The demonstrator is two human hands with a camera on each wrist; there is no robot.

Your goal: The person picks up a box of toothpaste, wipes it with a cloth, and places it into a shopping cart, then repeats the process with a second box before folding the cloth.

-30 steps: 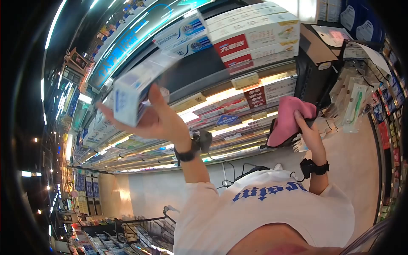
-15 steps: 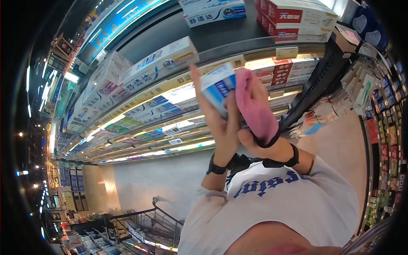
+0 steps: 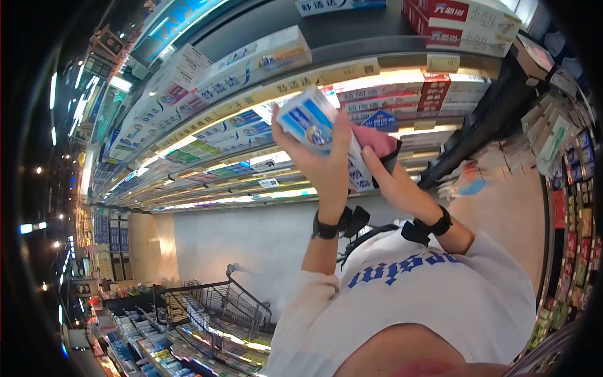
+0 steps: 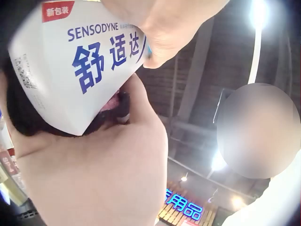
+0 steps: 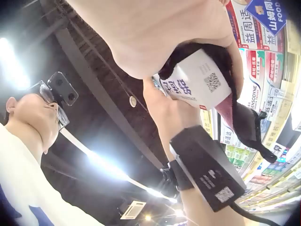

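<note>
My left hand grips a white-and-blue Sensodyne toothpaste box, held tilted in front of the shelf with its blue printed face up. A pink cloth with black edging lies against the box's far side, held by my right hand. That hand's thumb rests along the box's near end. In the left wrist view, the box's lettered face sits between both hands, with dark fabric behind it. The right wrist view shows the cloth's black strip hanging beside the box's end. Part of the cloth is hidden by the box.
Shelves of toothpaste boxes stand ahead, with red-and-white boxes at upper right. Hanging packets are at the right. A wire shopping cart stands at lower left. Each wrist carries a black camera.
The left hand has brought the toothpaste box from the left toward the right hand and turned it. The pink cloth, first apart from the box, now lies against it.
</note>
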